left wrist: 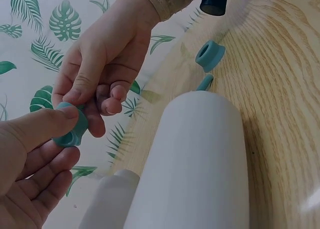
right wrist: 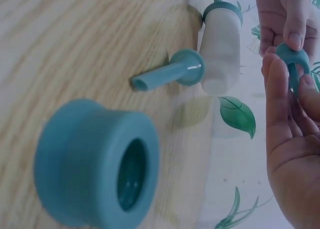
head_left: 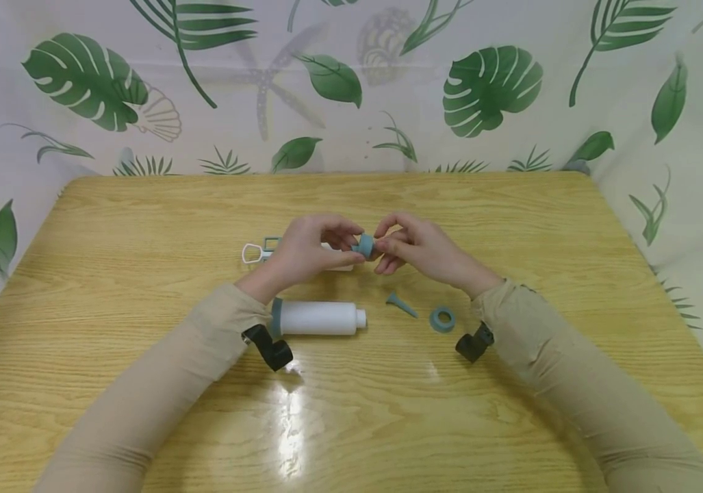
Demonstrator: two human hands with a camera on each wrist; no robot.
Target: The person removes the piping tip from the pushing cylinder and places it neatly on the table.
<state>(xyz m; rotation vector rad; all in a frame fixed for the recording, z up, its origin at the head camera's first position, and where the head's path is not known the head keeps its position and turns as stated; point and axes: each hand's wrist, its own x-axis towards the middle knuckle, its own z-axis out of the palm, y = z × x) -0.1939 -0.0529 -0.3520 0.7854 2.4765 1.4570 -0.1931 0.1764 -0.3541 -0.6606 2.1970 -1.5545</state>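
Observation:
My left hand (head_left: 308, 250) pinches a small teal cap-like ring (head_left: 366, 245) between thumb and fingers, above the back middle of the table. From the other side my right hand (head_left: 419, 246) grips the same piece with its thumb and fingertips. In the right wrist view a narrow teal strip shows within the ring (right wrist: 292, 53). Nearer me lies a white bottle (head_left: 320, 318) on its side, a teal band at its left end. Right of it are a teal flared tube (head_left: 402, 305) and a teal collar (head_left: 443, 319) with a round hole.
Behind my left hand lies another white bottle (head_left: 341, 267), partly hidden, with a white loop (head_left: 252, 254) and a teal frame (head_left: 272, 243) at its left. The wooden table (head_left: 351, 424) ends at a leaf-patterned cloth (head_left: 388, 109).

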